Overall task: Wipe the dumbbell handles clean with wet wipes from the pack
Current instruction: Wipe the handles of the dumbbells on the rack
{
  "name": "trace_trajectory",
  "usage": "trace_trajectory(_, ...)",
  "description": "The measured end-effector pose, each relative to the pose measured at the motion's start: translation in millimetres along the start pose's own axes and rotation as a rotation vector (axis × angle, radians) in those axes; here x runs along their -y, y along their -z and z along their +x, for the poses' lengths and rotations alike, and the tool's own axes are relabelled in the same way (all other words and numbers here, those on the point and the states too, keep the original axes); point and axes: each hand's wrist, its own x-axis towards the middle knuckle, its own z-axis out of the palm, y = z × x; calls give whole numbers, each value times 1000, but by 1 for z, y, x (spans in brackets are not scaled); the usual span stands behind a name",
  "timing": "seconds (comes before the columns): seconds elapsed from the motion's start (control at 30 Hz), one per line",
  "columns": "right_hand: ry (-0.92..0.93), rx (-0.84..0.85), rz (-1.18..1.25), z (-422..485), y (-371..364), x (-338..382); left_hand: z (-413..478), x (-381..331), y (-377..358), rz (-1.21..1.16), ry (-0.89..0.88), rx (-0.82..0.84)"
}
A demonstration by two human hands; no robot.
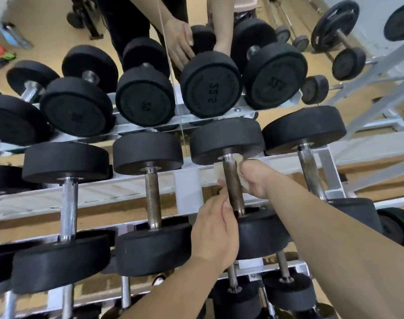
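Observation:
The dumbbell handle (232, 180) is dark knurled metal between two black round weights, on the upper shelf of the rack, third from the left of those fully in view. A white wet wipe (217, 169) passes behind this handle and shows on both sides of it. My right hand (257, 178) grips the wipe on the handle's right side. My left hand (216, 229) is at the handle's lower left, its thumb beside the bar and its fingers curled onto the wipe's left end. The wipe pack is not in view.
Neighbouring dumbbells (151, 194) lie in a row on the grey metal rack (187, 192), with smaller ones on a lower shelf (286, 282). A mirror (150, 65) behind the rack reflects the weights and my arms. Plate barbells (339, 33) stand at the top right.

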Motion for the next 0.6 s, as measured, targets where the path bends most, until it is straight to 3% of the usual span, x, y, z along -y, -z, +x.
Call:
trace_trajectory(0.1, -54, 231, -123, 3, 11, -9, 2, 4, 1, 6, 15, 30)
trace_trajectory(0.3, 16, 402, -441, -6, 22, -26, 3, 8, -2, 10, 24, 24)
trace_trajectory(0.37, 80, 347, -688, -6, 23, -29, 3, 9, -2, 15, 28, 35)
trace_trajectory(0.43, 113, 188, -896, -5, 25, -31, 2, 7, 0, 30, 23, 46)
trace_trajectory(0.6, 106, 145, -1076, -38, 33, -20, 6, 5, 7, 102, 3, 76)
